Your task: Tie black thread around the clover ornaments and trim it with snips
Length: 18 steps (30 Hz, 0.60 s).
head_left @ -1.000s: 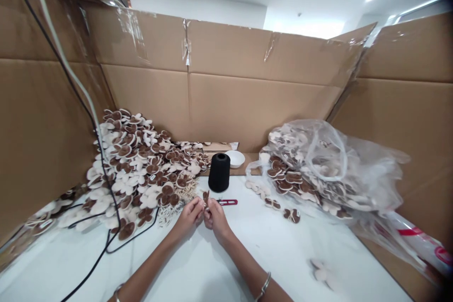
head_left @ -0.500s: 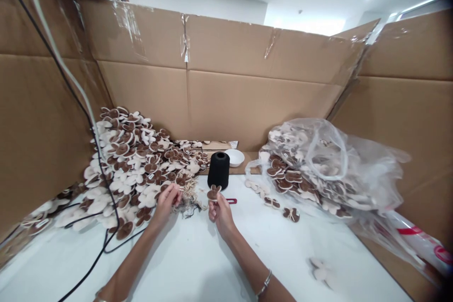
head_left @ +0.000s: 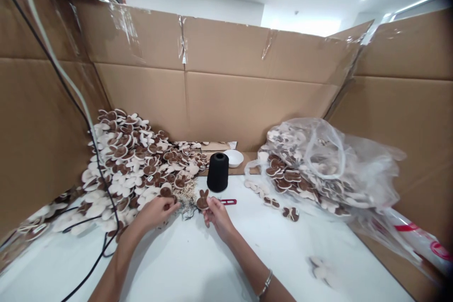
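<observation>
Between the thumb and fingers of my right hand (head_left: 217,217) is a small brown, bunny-shaped felt piece (head_left: 203,199), its ears pointing up. My left hand (head_left: 159,211) is at the near edge of a large pile of brown and cream felt pieces (head_left: 132,163), fingers curled together; whatever they grip is hidden. A tangle of beige cords and dark thread ends (head_left: 187,200) lies between the hands. Just behind my right hand are a dark red, slotted flat tool (head_left: 229,202) and an upright black cone of thread (head_left: 217,173).
A white bowl (head_left: 234,157) stands behind the cone. At right, a clear plastic bag (head_left: 329,160) spills more felt pieces. Two tied pieces (head_left: 290,213) and a cream piece (head_left: 322,271) lie on the white table (head_left: 276,250). Black cables (head_left: 115,219) cross the left side; cardboard walls (head_left: 226,94) surround everything.
My left hand has moved left and lower, its fingers now curled at the pile's edge. My right hand has shifted slightly left and down with the felt piece, uncovering more of the red tool.
</observation>
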{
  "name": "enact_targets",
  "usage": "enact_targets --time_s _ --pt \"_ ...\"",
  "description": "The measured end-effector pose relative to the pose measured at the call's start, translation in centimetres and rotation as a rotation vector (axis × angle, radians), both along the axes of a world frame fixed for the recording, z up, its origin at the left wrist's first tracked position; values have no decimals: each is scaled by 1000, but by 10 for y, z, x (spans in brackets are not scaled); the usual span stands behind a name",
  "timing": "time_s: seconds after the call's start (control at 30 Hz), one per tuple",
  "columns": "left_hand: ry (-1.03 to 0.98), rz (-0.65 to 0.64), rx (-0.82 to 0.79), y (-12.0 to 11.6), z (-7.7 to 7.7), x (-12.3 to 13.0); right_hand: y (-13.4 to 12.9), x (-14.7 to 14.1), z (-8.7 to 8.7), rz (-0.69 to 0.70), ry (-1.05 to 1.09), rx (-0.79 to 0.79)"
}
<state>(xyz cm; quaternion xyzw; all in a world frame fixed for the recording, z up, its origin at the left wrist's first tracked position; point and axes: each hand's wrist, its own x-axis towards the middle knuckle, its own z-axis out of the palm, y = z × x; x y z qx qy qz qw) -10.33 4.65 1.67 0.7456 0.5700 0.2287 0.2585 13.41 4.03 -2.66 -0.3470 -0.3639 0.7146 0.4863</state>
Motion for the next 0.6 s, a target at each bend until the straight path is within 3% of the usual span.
enact_targets --time_s 0.2,0.3,0.43,0.6 --pt "101 -34 -34 -5 10 2 1 -1 -1 9 -18 42" --pt "123 -8 40 -8 16 11 3 -1 -2 10 -32 43" --pt "-27 -14 251 -14 19 33 5 -1 -3 53 -61 80" --pt "-233 -169 321 -18 6 58 4 -3 -9 141 -141 195"
